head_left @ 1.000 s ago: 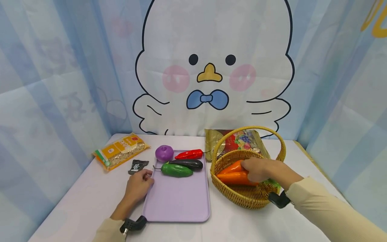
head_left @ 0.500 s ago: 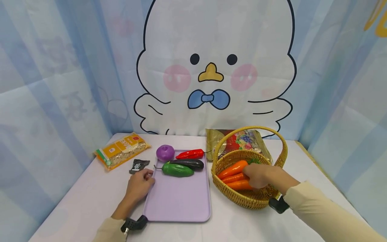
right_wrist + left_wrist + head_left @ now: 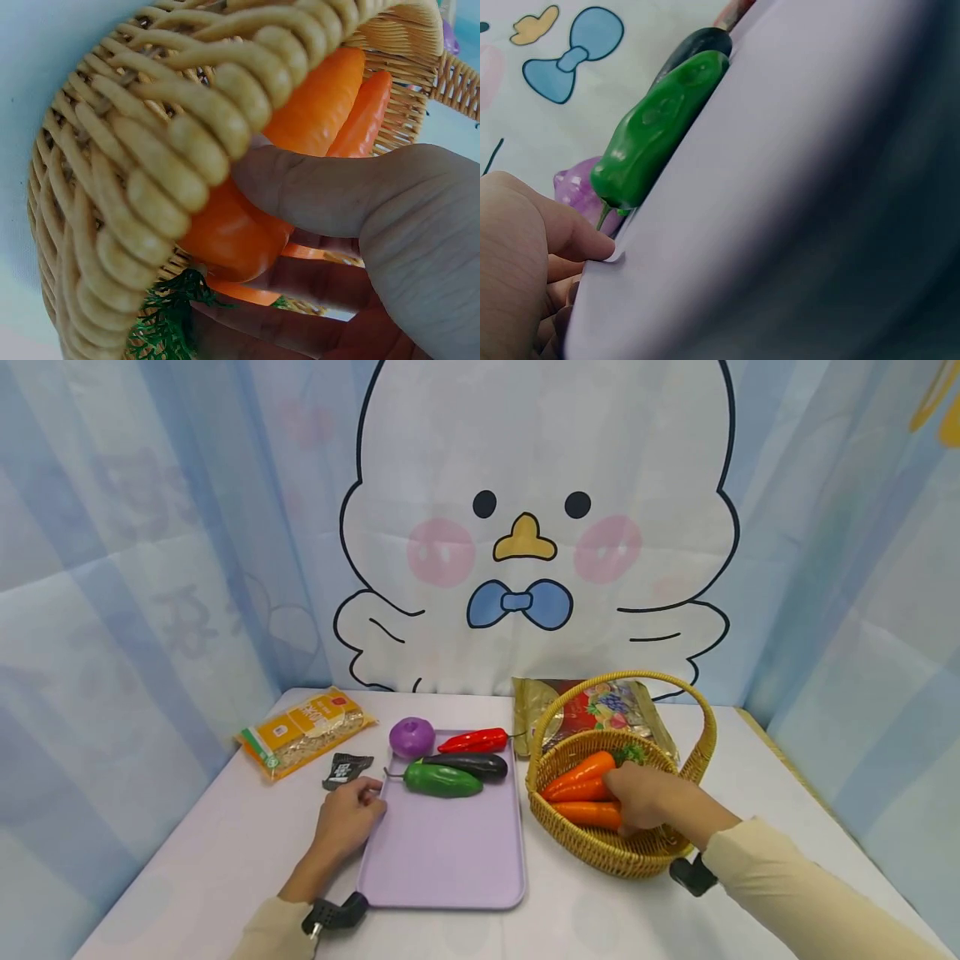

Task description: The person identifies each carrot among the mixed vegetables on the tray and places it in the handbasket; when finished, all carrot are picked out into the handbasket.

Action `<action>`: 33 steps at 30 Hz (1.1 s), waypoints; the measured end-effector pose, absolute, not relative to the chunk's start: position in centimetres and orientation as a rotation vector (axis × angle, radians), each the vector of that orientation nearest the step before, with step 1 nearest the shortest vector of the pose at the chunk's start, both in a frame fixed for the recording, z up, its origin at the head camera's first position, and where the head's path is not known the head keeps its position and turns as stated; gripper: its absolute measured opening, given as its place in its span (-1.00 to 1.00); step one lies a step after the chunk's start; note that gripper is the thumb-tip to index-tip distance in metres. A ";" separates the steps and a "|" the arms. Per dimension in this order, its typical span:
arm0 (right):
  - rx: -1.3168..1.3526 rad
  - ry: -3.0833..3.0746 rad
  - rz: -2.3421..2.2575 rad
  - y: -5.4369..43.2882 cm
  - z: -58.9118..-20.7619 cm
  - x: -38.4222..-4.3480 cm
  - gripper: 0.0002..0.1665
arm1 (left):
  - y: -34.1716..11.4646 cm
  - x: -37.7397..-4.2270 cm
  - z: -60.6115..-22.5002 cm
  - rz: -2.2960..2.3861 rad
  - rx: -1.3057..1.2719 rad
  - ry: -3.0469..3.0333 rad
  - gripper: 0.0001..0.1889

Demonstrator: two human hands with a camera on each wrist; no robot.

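Observation:
My left hand is at the left edge of a light purple tray; in the left wrist view its thumb lies on the rim, fingers curled outside it. Across the tray's far part lie a green pepper, an eggplant and a red chili pepper. A purple onion sits at the far left corner. My right hand reaches into a wicker basket. Thumb and fingers grip an orange carrot there, beside other carrots; its fingertips are partly hidden.
A yellow bag of oats and a small black packet lie left of the tray. Behind the basket is a gold and red package. The basket's tall handle arches over it. Printed curtains stand behind and at both sides.
My right hand has shifted slightly toward the near side inside the basket, and the carrots have spread, showing several orange bodies. The left hand stays at the tray's edge.

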State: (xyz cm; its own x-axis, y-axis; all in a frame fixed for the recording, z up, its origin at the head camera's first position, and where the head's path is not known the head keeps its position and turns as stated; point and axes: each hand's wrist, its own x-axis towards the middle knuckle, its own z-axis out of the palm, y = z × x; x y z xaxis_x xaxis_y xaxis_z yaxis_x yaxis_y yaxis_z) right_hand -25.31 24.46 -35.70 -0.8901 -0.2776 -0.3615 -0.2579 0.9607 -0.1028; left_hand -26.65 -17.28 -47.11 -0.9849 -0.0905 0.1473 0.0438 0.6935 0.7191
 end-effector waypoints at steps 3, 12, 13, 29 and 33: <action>-0.380 2.740 -0.065 24.4 -35.8 -25.4 -0.50 | -17.4 -26.7 -47.2 -1.162 0.033 -2.725 -0.65; -0.362 2.759 -0.105 25.1 -36.0 -25.0 -0.44 | -17.2 -26.8 -47.4 -1.176 0.039 -2.731 -0.65; -0.371 2.758 -0.118 25.2 -36.0 -24.9 -0.44 | -17.2 -26.8 -47.4 -1.177 0.041 -2.733 -0.64; -0.511 2.773 -0.191 26.3 -36.4 -24.7 -0.74 | -17.4 -27.1 -47.5 -1.181 0.045 -2.728 -0.65; -0.497 2.786 -0.218 26.4 -36.7 -24.6 -0.71 | -17.3 -27.0 -47.5 -1.185 0.050 -2.726 -0.65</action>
State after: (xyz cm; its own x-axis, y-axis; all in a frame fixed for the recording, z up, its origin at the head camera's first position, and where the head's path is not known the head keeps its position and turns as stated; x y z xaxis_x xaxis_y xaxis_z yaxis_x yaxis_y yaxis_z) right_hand -24.62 26.45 -36.66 -0.8946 -0.3585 -0.2668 -0.3126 0.9286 -0.1998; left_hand -26.99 -17.26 -47.48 -0.9853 -0.0972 0.1405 0.0365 0.6838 0.7287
